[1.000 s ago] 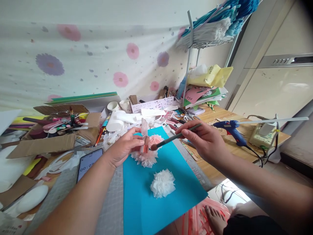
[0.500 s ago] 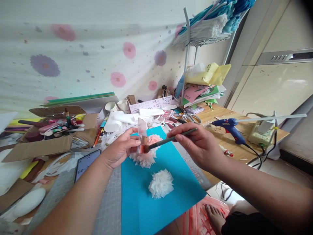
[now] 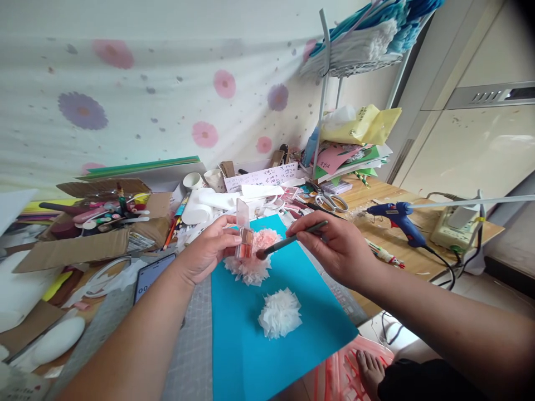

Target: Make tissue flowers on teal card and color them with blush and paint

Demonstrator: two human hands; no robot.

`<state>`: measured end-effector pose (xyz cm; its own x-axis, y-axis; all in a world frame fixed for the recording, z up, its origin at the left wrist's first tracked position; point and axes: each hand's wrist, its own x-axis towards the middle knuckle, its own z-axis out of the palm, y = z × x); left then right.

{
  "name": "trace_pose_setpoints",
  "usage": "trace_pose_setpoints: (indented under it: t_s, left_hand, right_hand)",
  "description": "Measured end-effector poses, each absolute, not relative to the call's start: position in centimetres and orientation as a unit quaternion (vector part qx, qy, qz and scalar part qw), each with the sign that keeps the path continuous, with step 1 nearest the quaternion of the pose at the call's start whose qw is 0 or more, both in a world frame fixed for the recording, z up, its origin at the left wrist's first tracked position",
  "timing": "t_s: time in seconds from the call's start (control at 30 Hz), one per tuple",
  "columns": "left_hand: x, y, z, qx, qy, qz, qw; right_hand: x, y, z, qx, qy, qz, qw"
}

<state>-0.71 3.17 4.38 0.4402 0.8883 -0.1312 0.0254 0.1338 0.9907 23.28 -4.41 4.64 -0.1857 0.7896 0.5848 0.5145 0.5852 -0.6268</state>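
**A:** Two items in hand. The left hand [image 3: 207, 253] has its grip closed on a small clear compact [image 3: 243, 239], thumb and fingers pinching the lower tray while the hinged lid stands up open. The right hand [image 3: 336, 248] has its grip closed on a slim brush [image 3: 288, 240], pinched pen-style near the far end of the handle.

**B:** Location?

**A:** The compact hangs just above a pink paper flower [image 3: 253, 267], at about its 11 o'clock. The brush comes in from 3 o'clock, with its dark tip beside the tray. I cannot tell whether it touches.

**B:** Handling estimate?

**A:** The compact looks light, rigid and smooth, so probably slippery. Best taken by the tray edges, since the lid hinge looks weak. The brush is light and stiff with a soft tip. The flower is thin ruffled paper, easily crushed, so only light strokes.

**B:** Pose?

**A:** Both forearms reach forward and converge, the left wrist rolled inward, the right wrist bent with knuckles up.

**B:** Surroundings?

**A:** A white paper flower [image 3: 280, 313] lies at 6 o'clock of the pink one. Both sit on a teal sheet [image 3: 251, 362] on the tabletop [image 3: 418, 259].
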Motion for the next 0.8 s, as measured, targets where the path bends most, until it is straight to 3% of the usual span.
trace_pose_setpoints:
  t_s: [0.6,0.8]
  left_hand:
    - [-0.91,3.28,4.56,0.557,0.406,0.373,0.621]
    - [-0.82,3.09,4.51,0.564,0.404,0.342,0.634]
  right_hand:
    - [22.60,-3.96,4.71,-0.451,-0.736,0.183,0.471]
    - [22.41,-4.45,4.79,-0.387,-0.715,0.191,0.550]
